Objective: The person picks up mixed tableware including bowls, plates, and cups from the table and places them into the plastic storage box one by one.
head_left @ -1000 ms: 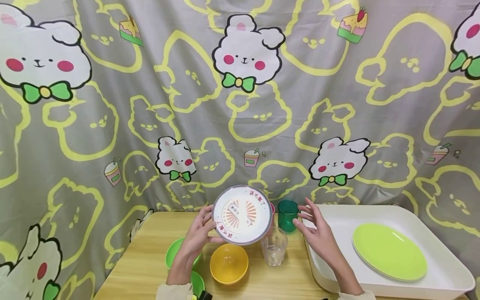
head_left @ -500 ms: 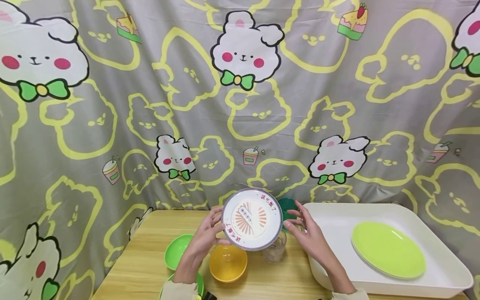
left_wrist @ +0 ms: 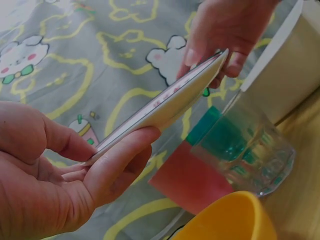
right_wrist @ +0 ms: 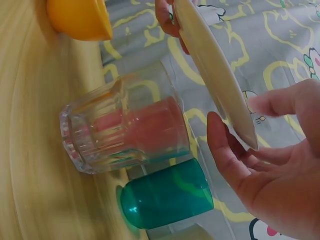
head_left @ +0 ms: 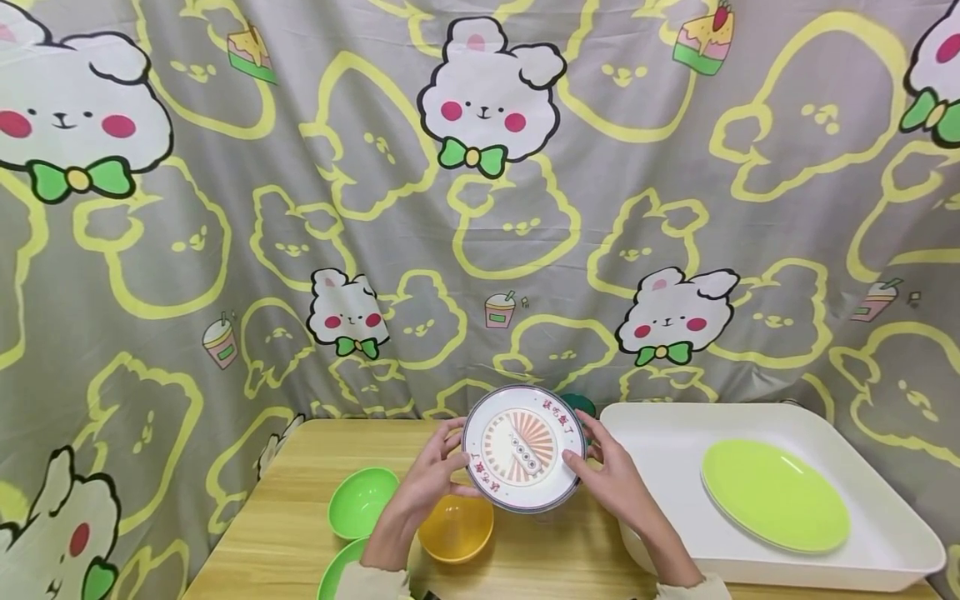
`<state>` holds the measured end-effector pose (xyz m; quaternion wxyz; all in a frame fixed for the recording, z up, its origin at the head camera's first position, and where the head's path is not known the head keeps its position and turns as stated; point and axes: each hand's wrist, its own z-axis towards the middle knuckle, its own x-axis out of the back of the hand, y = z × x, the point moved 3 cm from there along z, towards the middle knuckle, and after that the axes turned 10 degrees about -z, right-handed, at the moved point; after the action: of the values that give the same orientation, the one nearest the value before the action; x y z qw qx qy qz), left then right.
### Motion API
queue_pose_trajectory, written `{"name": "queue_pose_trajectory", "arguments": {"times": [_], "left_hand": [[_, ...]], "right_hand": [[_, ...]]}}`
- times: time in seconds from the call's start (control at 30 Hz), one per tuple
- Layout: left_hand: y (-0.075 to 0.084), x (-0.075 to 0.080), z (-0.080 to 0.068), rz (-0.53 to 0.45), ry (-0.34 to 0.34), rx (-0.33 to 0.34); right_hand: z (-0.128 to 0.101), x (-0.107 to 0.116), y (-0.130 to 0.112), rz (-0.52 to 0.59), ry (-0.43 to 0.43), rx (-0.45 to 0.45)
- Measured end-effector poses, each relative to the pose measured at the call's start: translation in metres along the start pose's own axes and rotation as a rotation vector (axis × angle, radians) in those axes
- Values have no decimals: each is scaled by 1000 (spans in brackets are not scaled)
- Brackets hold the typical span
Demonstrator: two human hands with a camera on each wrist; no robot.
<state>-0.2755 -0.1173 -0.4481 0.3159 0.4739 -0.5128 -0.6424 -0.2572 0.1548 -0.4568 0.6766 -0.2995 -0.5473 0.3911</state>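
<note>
The round plate (head_left: 523, 447) with the red stripes and the dark ring is up in the air, above the wooden table (head_left: 292, 517). It is tipped so its picture side faces the person. It sits between the two hands.

The left hand (head_left: 431, 477) holds the plate's left edge. From the left wrist view, the thumb lies on the front of the plate and the curled fingers (left_wrist: 120, 165) press on the back, so it is a pinch. The right hand (head_left: 611, 475) is at the plate's right edge. Its thumb and fingers (right_wrist: 227, 150) wrap around the rim, and the rim sits in the gap between them.

Right under the plate is a yellow bowl (head_left: 455, 527). It stands on the table, near the left hand. Behind and below the plate stand three cups, close together: a clear glass (right_wrist: 120, 120), a pink cup (left_wrist: 187, 180) and a dark green cup (right_wrist: 167, 200). From the head view the plate hides most of them, and only a bit of the green one peeks out at the top.

Two light green bowls (head_left: 362, 501) sit to the left of the yellow bowl. On the right is a big white tray (head_left: 675, 433), with a flat lime green plate (head_left: 776, 497) lying in it. A grey cloth with white bunnies (head_left: 487, 108) hangs behind everything.
</note>
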Motion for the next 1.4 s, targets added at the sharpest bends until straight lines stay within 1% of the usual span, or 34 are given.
{"name": "queue_pose_trajectory", "arguments": {"times": [0.1, 0.33, 0.6, 0.77, 0.97, 1.13, 1.27, 1.4], "left_hand": [[-2, -5, 0, -11, -1, 5], [-5, -12, 0, -30, -7, 6], [-6, -16, 0, -34, -16, 13], [-7, -17, 1, -31, -20, 12], [-7, -17, 1, -15, -27, 7], [-9, -16, 2, -7, -29, 9], [-9, -16, 3, -1, -49, 5], [-8, -18, 4, 11, -96, 4]], "right_hand": [[-1, 4, -1, -6, 9, -12], [0, 4, 0, 88, 1, -42], [-2, 1, 1, 105, -2, -74], [-1, -1, 1, 124, 0, -73], [-2, -1, 1, 194, -28, -58], [-3, 3, 1, 269, -60, -76], [-2, 8, -2, 294, -68, -77], [-2, 16, -3, 262, -48, -57]]}}
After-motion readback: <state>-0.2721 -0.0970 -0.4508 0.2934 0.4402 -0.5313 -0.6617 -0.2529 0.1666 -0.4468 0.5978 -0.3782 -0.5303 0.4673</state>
